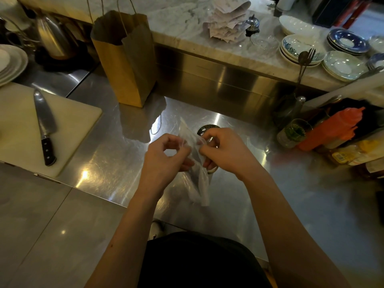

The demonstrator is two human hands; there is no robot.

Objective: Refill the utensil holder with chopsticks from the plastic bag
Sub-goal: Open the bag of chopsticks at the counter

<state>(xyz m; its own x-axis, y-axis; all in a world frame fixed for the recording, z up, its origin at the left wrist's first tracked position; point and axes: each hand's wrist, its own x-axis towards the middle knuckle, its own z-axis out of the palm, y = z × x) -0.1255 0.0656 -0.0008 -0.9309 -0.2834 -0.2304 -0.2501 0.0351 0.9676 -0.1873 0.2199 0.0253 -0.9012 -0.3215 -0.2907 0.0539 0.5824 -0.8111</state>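
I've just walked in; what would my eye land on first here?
Dead centre, the left hand and right hand pinch a crumpled clear plastic bag over the shiny steel counter. Behind them stands a tall brown paper bag, and at left a black-handled chef's knife lies on a cream cutting board.

The thin plastic bag [199,182] is clear; the tall paper bag [126,65] plain brown; the squeeze bottle [332,129] orange; the stacked ceramic plates [295,45] carry blue-and-white, perhaps floral, patterns.
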